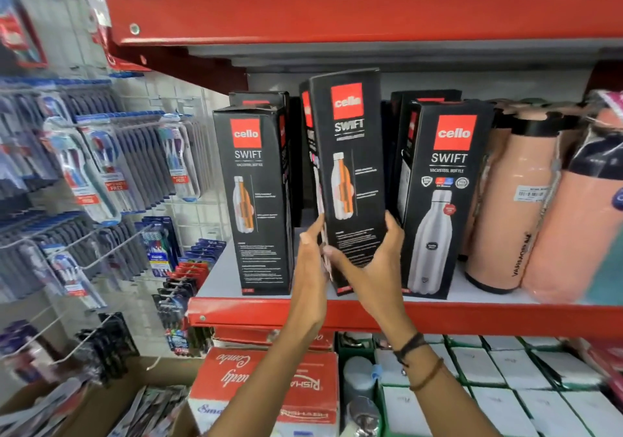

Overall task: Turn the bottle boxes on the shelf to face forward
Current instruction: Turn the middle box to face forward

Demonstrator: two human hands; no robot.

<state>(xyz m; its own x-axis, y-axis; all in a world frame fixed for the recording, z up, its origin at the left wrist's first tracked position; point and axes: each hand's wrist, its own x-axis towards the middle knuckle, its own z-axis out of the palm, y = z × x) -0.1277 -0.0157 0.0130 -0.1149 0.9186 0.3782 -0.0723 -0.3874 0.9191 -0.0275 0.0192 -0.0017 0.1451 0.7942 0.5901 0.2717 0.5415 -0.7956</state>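
Observation:
Three black Cello Swift bottle boxes stand at the front of the red shelf. The middle box is tilted and lifted, showing a cutaway-bottle panel. My left hand presses its left edge and my right hand wraps its lower right side. The left box stands upright showing the same cutaway panel. The right box shows its front with a steel bottle picture. More black boxes stand behind them.
Peach flasks crowd the shelf to the right of the boxes. A red shelf hangs close above. Toothbrush packs hang on hooks at the left. Red and white cartons sit below.

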